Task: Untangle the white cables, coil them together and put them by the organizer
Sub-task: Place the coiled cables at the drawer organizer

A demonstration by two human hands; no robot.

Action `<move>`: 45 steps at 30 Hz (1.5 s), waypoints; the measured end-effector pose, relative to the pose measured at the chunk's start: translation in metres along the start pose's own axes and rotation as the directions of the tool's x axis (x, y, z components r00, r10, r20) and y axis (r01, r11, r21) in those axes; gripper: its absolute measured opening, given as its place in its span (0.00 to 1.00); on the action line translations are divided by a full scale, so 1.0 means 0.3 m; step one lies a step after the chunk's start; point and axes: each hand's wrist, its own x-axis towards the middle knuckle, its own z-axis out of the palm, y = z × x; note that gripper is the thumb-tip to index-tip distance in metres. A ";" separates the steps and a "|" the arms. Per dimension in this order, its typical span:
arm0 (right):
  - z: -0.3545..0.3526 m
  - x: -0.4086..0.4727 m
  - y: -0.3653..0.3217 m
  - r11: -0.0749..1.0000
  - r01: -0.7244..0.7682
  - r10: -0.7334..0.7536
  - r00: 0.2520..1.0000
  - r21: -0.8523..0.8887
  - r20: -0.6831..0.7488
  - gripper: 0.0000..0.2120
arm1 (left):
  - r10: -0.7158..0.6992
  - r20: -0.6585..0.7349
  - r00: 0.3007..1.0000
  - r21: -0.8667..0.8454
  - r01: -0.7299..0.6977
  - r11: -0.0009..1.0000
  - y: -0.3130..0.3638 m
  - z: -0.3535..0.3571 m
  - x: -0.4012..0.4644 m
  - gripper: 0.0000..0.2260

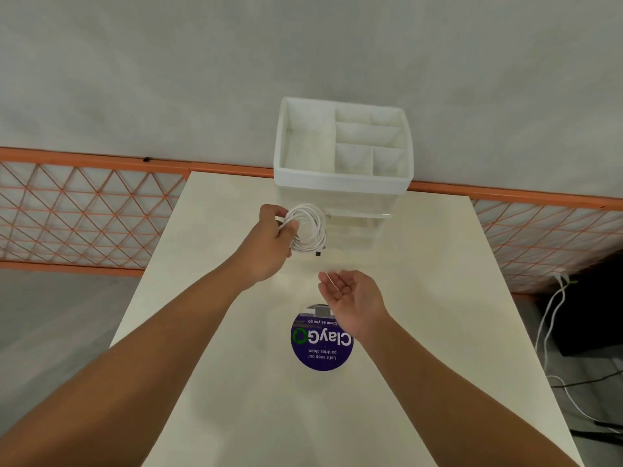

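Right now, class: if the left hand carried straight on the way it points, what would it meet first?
Probably the organizer: the left hand, gripping the coiled white cables, points toward its clear lower drawers. Depth is hard to judge.

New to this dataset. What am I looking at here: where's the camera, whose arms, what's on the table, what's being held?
There is no robot here. A person wears one wide-angle camera on the head, looking forward and down, so the two bare arms entering from the bottom are the wearer's own.

The left hand grips a coil of white cables, holding it just in front of the organizer, a white box with several open compartments on top and clear drawers below. Whether the coil touches the table cannot be told.

The right hand is open, palm up, holding nothing.

Also on the pale table is a round purple sticker reading ClayGo, seen upside down. Behind the table runs an orange lattice railing; other cables hang off to the right.
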 end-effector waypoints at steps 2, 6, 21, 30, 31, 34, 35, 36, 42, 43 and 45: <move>-0.011 -0.005 -0.006 1.000 -0.008 0.008 1.000 -0.031 0.000 0.07 | -0.009 0.043 0.999 0.071 0.005 0.997 0.021 0.021 0.039 0.10; -0.022 -0.053 -0.042 0.967 -0.039 0.025 0.998 -0.253 -0.057 0.07 | -0.060 0.144 0.988 0.182 0.034 0.983 0.030 0.075 0.122 0.11; 0.071 0.058 -0.264 -0.434 0.363 -0.318 0.795 -0.825 0.517 0.19 | -0.172 0.340 0.925 0.410 0.018 0.912 -0.041 0.199 0.223 0.13; 0.074 0.092 -0.255 -0.407 0.413 -0.219 0.822 -0.815 0.526 0.25 | -0.156 0.348 0.925 0.547 -0.065 0.834 -0.071 0.225 0.261 0.16; 0.073 0.093 -0.259 -0.401 0.412 -0.224 0.822 -0.818 0.523 0.26 | -0.154 0.348 0.925 0.582 -0.085 0.809 -0.070 0.225 0.262 0.17; 0.069 0.100 -0.268 -0.388 0.384 -0.250 0.831 -0.838 0.496 0.29 | -0.151 0.372 0.916 0.660 -0.147 0.737 -0.071 0.208 0.268 0.21; 0.070 0.101 -0.270 -0.377 0.378 -0.254 0.836 -0.846 0.487 0.30 | -0.155 0.392 0.907 0.665 -0.162 0.729 -0.070 0.195 0.266 0.21; 0.070 0.103 -0.271 -0.367 0.373 -0.255 0.841 -0.852 0.477 0.30 | -0.152 0.413 0.898 0.655 -0.176 0.735 -0.068 0.182 0.263 0.21; 0.073 0.120 -0.270 -0.364 0.360 -0.248 0.852 -0.859 0.462 0.31 | 0.011 0.402 0.916 0.586 -0.267 0.765 -0.039 0.118 0.234 0.13; 0.072 0.122 -0.268 -0.361 0.363 -0.246 0.851 -0.859 0.463 0.31 | 0.022 0.396 0.918 0.592 -0.274 0.758 -0.037 0.115 0.229 0.12; 0.071 0.118 -0.265 -0.356 0.366 -0.246 0.851 -0.860 0.464 0.32 | 0.030 0.379 0.925 0.611 -0.275 0.743 -0.038 0.109 0.222 0.12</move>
